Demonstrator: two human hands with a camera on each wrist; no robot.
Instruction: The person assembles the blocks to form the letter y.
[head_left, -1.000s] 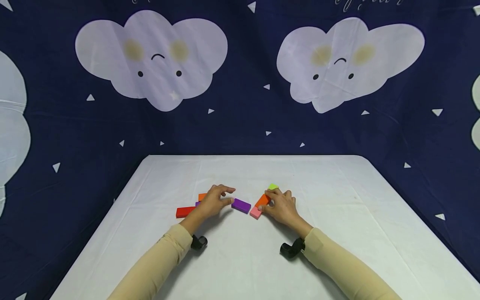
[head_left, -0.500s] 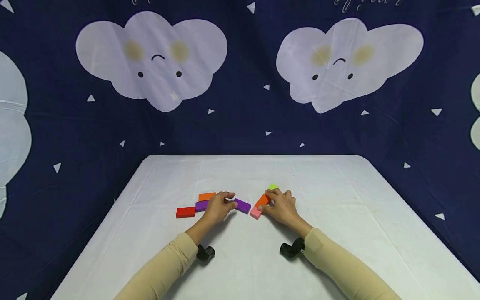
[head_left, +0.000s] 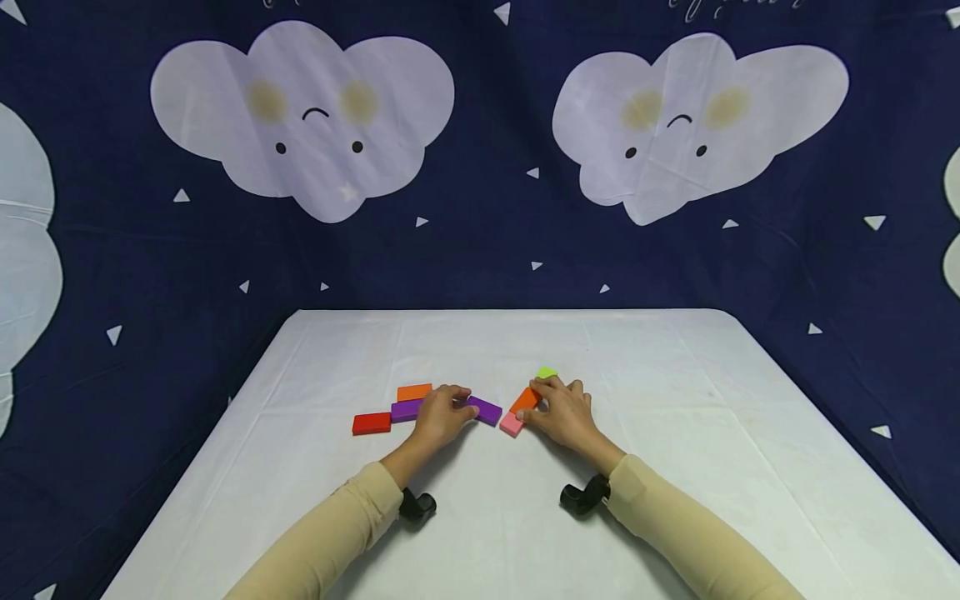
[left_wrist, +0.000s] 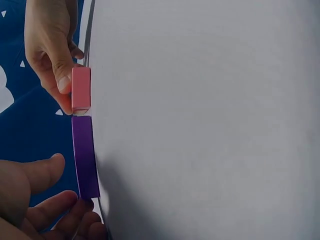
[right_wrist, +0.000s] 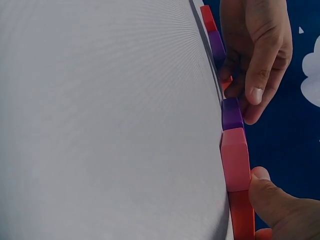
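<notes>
My left hand [head_left: 442, 417] is at the left end of a purple block [head_left: 486, 412], which lies flat and slanted on the table. In the left wrist view its thumb [left_wrist: 47, 172] stands apart from the block, while the fingertips are right at the near end. My right hand [head_left: 566, 417] holds an orange block [head_left: 526, 401] between thumb and fingers, partly covering it. A pink block [head_left: 512, 425] adjoins the orange one's near end, close to the thumb. The green block [head_left: 547, 372] shows beyond the right fingers.
Left of the left hand lie a red block [head_left: 371, 424], another purple block [head_left: 406, 411] and a second orange block [head_left: 414, 392]. A white cloth covers the table [head_left: 480, 525]. Behind it hangs a dark blue curtain [head_left: 480, 250] with clouds.
My left hand has come down and a little to the right, to the purple block's left end, uncovering more of the blocks behind it. The right hand has stayed in place.
</notes>
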